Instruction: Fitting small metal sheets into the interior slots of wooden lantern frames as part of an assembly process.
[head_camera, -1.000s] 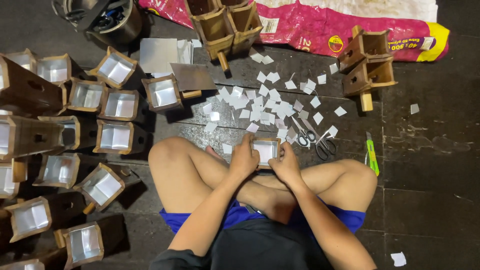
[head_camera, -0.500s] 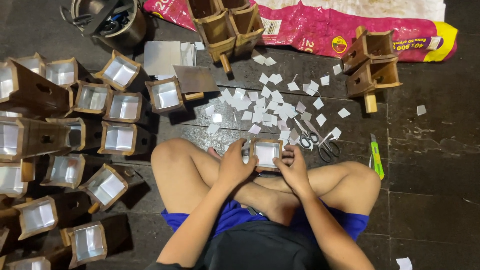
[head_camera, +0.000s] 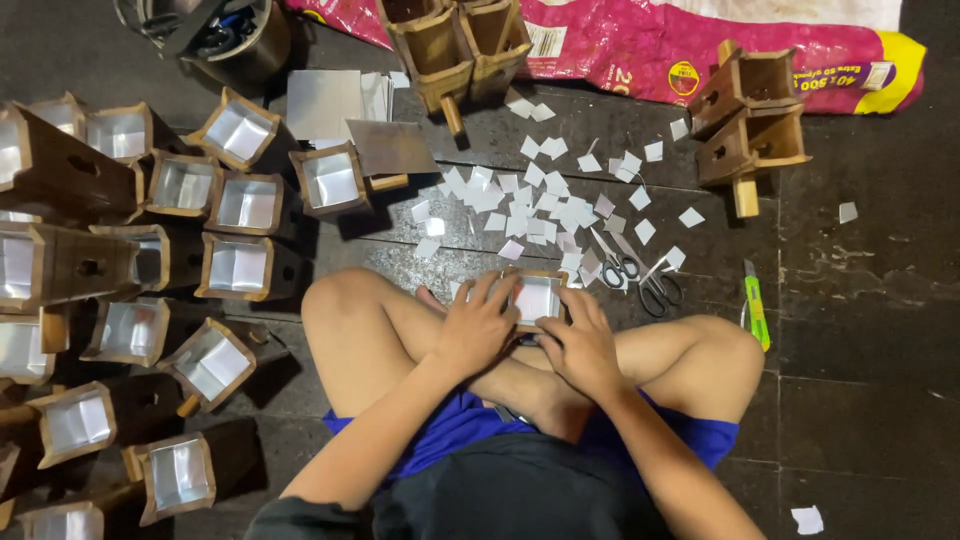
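Brown wooden boxes (head_camera: 238, 266) carry shiny silver linings, and white paper squares (head_camera: 545, 195) speckle the dark grey floor (head_camera: 860, 360). The sack (head_camera: 640, 50) is magenta with a yellow end (and white patches). The shorts (head_camera: 455, 420) are blue, the utility knife (head_camera: 755, 310) green.

Dark tiled floor (head_camera: 860, 380), pretty cluttered: foil-lined wooden boxes (head_camera: 238, 266) piled left, white paper squares (head_camera: 540, 205) scattered mid, scissors (head_camera: 640, 275) beside them, green utility knife (head_camera: 756, 312) right, pink sack (head_camera: 640, 50) up top.
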